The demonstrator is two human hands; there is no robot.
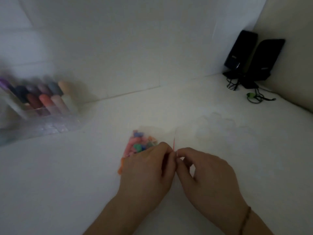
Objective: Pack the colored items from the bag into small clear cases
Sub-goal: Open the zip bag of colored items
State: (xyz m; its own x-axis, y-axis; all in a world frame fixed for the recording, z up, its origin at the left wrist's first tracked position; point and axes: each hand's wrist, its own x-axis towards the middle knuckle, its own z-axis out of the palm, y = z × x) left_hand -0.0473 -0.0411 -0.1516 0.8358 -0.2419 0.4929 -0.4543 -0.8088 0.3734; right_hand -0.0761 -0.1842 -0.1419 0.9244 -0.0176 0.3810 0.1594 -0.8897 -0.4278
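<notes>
At the far left of the white table (50, 184) stands one clear plastic box (39, 116), tilted in the view and blurred. It holds thick sticks with rounded tops in two rows; I can count about ten, in purple, dark blue, grey, peach, red, salmon, pink and white, but the blur makes the exact count uncertain.

Near the middle lies one clear bag (144, 145), flat on the table. Its long axis goes from the lower left to the upper right, and its red zip strip (174, 141), a thin line, is at the right end. Inside the bag are many small colored items (138, 145) in pink, orange, green and blue; they are too small and too many to count.

The left hand (145, 173) lies on the lower part of the bag, and its fingers (166, 148) are curled and pinch the bag edge at the strip. The right hand (206, 173) meets it there, thumb and first finger pinching the same edge. One thin bracelet (245, 219) is on the right wrist.

To the right of the hands there are pale round clear shapes (225, 126); I cannot tell what they are.

In the far right corner two black speakers (254, 60) lean against the wall, with their cables (257, 96) in front of them.
</notes>
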